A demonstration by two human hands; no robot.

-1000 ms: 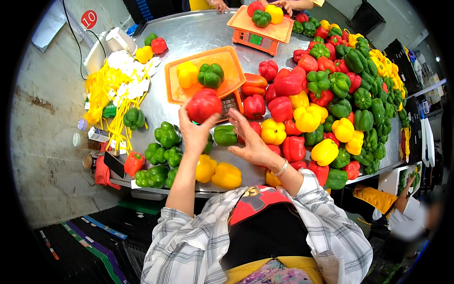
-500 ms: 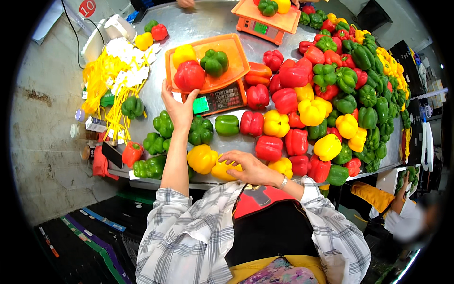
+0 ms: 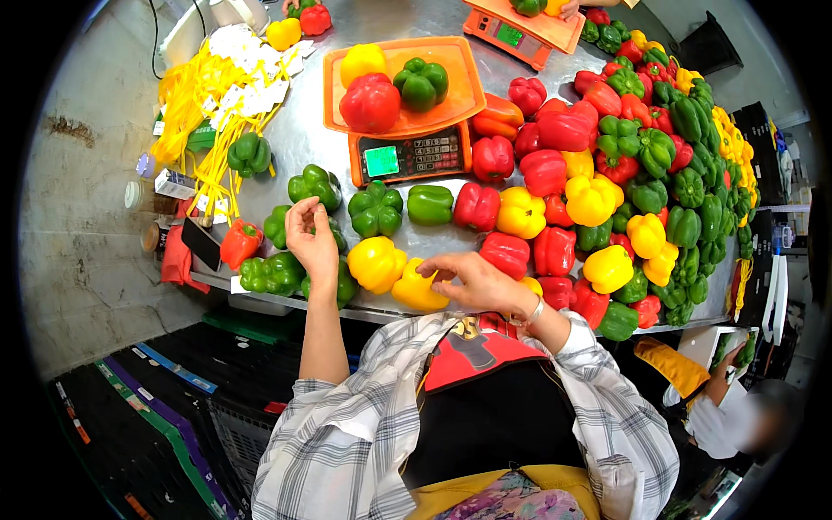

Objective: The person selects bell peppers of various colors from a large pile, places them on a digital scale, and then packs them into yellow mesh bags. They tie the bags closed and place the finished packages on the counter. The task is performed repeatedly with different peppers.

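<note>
An orange weighing scale with a lit green display stands on the metal table. In its orange tray lie a yellow bell pepper, a red bell pepper and a green bell pepper. My left hand, empty with loosely curled fingers apart, hovers above the green bell peppers in front of the scale. My right hand is open and holds nothing, its fingertips just over the nearer of two yellow bell peppers by the front edge.
A large heap of red, yellow and green peppers covers the table's right side. Yellow straps with white tags lie at the left, near a dark phone-like slab. A second orange scale stands at the back, where another person's hand shows.
My left hand has let go of the scale's tray and drawn back toward me over the green peppers. The right hand stays near the yellow pepper. The view has shifted slightly.
</note>
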